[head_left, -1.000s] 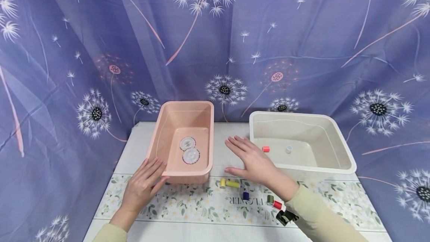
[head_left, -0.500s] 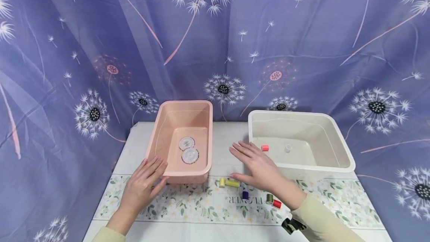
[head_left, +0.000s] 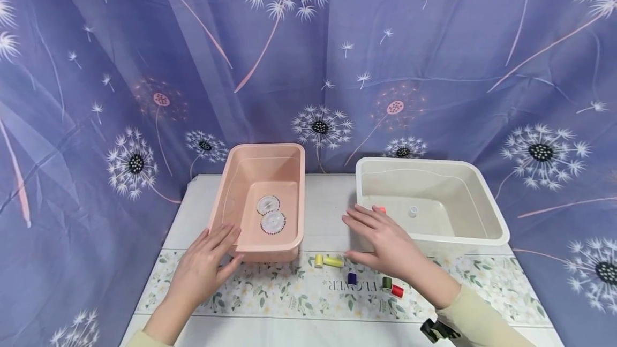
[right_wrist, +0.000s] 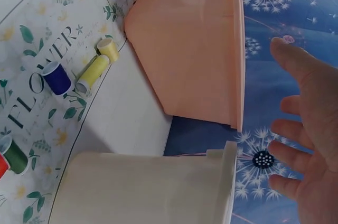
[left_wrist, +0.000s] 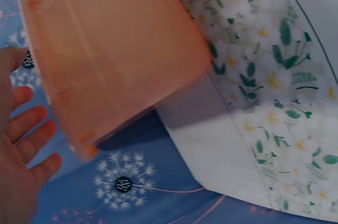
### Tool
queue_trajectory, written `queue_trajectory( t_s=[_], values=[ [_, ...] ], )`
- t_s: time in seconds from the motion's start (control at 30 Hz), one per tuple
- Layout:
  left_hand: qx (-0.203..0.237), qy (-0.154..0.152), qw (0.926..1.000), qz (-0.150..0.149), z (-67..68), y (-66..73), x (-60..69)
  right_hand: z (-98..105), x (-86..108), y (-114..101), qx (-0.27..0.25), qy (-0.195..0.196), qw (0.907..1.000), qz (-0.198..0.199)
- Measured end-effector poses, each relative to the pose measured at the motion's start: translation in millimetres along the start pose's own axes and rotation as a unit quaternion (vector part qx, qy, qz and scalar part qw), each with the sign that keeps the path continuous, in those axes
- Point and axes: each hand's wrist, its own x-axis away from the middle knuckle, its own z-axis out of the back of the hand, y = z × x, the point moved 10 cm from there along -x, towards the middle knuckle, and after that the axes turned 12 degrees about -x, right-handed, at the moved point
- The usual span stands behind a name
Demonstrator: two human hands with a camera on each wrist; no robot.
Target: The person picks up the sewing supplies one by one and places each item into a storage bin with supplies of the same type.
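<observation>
My left hand (head_left: 203,266) is held with straight fingers at the near left corner of the pink basin (head_left: 300,197); in the left wrist view the hand (left_wrist: 24,145) is beside the rim, and contact is unclear. Inside that basin lie two round pin wheels (head_left: 268,205) edged with coloured pin heads. Above the near left edge of the white basin (head_left: 458,202) hovers my right hand (head_left: 385,242), fingers extended, holding nothing. This hand partly hides a red thread spool (head_left: 382,209) in the white basin, where a white spool (head_left: 413,211) also stands.
In front of the basins are several thread spools: a pale yellow one (head_left: 319,261), a bright yellow one (head_left: 333,262), a dark blue one (head_left: 352,278), a green one (head_left: 387,283) and a red one (head_left: 397,291). A dandelion-print curtain (head_left: 434,79) hangs behind the table.
My right hand has moved rightward from between the basins to over the white basin's left edge, covering most of the red spool there. The left hand has barely moved.
</observation>
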Motion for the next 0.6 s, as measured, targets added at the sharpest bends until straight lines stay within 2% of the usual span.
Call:
queue_trajectory(
  t_s=[0.23, 0.43, 0.6],
  values=[
    [0.005, -0.056, 0.998, 0.029, 5.1, 3.5, -1.0, 7, 13.2, 2, 0.012, 0.015, 0.9998, -0.004],
    [-0.006, -0.079, 0.9954, 0.054, 7.1, 3.6, -1.0, 13, 24.4, 8, 0.028, 0.039, 0.9988, -0.005],
    [-0.007, -0.083, 0.9946, 0.062, 11.2, 8.6, 0.5, 20, 36.3, 16, 0.029, 0.051, 0.9982, -0.013]
  ],
)
